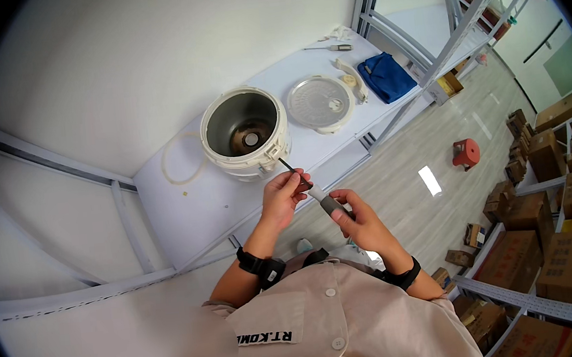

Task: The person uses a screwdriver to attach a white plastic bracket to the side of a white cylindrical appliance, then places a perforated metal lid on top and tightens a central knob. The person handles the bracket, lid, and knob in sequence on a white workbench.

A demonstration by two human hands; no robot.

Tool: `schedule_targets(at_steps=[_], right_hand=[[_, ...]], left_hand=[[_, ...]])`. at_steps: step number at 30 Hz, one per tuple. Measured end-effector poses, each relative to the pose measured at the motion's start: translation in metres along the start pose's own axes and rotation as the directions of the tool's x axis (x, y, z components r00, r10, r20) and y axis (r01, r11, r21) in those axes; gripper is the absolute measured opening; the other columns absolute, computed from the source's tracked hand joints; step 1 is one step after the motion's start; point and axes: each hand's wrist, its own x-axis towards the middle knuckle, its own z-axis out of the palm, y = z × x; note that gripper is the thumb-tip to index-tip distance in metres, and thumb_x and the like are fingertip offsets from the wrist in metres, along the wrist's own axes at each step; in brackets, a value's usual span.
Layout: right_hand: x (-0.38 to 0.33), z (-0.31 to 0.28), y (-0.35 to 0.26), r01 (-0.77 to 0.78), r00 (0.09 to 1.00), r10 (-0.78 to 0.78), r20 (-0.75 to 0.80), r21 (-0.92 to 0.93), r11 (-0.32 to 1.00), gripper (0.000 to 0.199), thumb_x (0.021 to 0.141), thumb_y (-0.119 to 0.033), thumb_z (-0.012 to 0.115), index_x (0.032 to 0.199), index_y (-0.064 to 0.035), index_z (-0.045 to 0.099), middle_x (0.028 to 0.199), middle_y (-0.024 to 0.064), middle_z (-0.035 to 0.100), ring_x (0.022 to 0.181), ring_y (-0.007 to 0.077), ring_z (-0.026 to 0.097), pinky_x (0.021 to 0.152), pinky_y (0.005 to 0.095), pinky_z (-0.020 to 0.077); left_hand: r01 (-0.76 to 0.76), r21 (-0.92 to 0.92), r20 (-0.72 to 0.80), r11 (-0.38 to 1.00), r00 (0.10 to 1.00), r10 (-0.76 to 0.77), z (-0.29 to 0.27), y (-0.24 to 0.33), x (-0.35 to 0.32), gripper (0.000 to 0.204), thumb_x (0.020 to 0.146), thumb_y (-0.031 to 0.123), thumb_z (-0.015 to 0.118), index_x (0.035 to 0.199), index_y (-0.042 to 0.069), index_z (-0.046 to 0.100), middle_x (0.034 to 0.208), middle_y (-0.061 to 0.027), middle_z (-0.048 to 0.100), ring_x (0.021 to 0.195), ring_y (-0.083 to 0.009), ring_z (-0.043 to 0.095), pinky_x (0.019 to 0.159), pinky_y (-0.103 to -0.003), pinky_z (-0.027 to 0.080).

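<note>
1. Screwdriver (315, 193), in the head view, spans the bench's (196, 211) near edge, its tip by the catch (275, 153) at the cooker body's (246, 161) near right; contact is unclear.
2. Grip: left hand (281, 199) pinches the shaft, right hand (362, 221) wraps the handle.
3. Guide with the left, turn from the right; square the tip, lest it slip.
4. Neither hand braces the cooker body, so press gently.

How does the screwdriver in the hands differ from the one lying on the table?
The held screwdriver is gripped between left hand and right hand; the table screwdriver lies untouched. The held screwdriver's shaft looks dark, the table screwdriver's paler. Both have a slim shaft and a greyish handle.
</note>
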Motion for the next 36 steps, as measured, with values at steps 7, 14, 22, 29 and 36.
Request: schedule_targets(at_steps=[7, 14, 22, 29, 36], right_hand=[[0.003, 0.002, 0.010, 0.162, 0.964, -0.214, -0.158, -0.291, 0.943, 0.043, 0.102, -0.019, 0.067, 0.139, -0.0032, 0.051, 0.103, 0.0103, 0.063, 0.075, 0.0151, 0.061, 0.068, 0.0303, 0.0518], [0.002, 0.006, -0.005, -0.077, 0.988, 0.090, -0.124, 0.108, 0.991, 0.035, 0.109, -0.020, 0.054, 0.139, -0.0025, 0.051, 0.084, 0.0082, 0.067, 0.068, 0.0130, 0.062, 0.063, 0.0297, 0.0506], [-0.003, 0.006, -0.004, 0.237, 0.948, -0.304, -0.099, -0.419, 0.876, 0.049, 0.094, -0.021, 0.077, 0.135, -0.0022, 0.057, 0.107, 0.0155, 0.064, 0.090, 0.0235, 0.065, 0.075, 0.0361, 0.0547], [-0.002, 0.004, 0.001, 0.040, 0.978, -0.080, -0.193, -0.205, 0.978, 0.041, 0.102, -0.024, 0.068, 0.135, -0.0028, 0.056, 0.091, 0.0114, 0.067, 0.069, 0.0194, 0.062, 0.067, 0.0323, 0.0532], [0.003, 0.000, -0.002, -0.131, 0.986, 0.141, -0.092, 0.108, 0.985, 0.039, 0.104, -0.024, 0.064, 0.135, -0.0023, 0.055, 0.084, 0.0099, 0.068, 0.061, 0.0178, 0.059, 0.062, 0.0310, 0.0522]], left_hand=[[-0.066, 0.083, -0.049, 0.994, 0.996, 0.070, -0.004, -0.011, 0.009, 0.019, 0.104, 0.023, 0.068, 0.109, 0.006, 0.072, 0.099, -0.0050, 0.075, 0.074, -0.0095, 0.065, 0.069, -0.025, 0.053], [-0.052, 0.029, -0.074, 0.998, 0.996, 0.054, 0.013, -0.001, 0.000, 0.026, 0.105, 0.027, 0.065, 0.116, 0.003, 0.071, 0.103, -0.0072, 0.075, 0.079, -0.0111, 0.067, 0.072, -0.027, 0.057], [-0.101, 0.048, -0.006, 0.994, 0.995, 0.101, -0.003, -0.012, 0.006, 0.024, 0.106, 0.024, 0.065, 0.114, 0.002, 0.071, 0.103, -0.0081, 0.074, 0.075, -0.0108, 0.064, 0.069, -0.027, 0.054], [-0.113, 0.096, -0.053, 0.989, 0.992, 0.118, -0.002, -0.014, 0.010, 0.022, 0.104, 0.024, 0.068, 0.108, 0.003, 0.072, 0.097, -0.0066, 0.073, 0.069, -0.0093, 0.059, 0.064, -0.026, 0.049], [-0.068, 0.086, -0.055, 0.994, 0.996, 0.073, -0.002, -0.005, 0.002, 0.023, 0.103, 0.024, 0.070, 0.110, 0.002, 0.071, 0.099, -0.0063, 0.074, 0.073, -0.0094, 0.061, 0.067, -0.025, 0.051]])
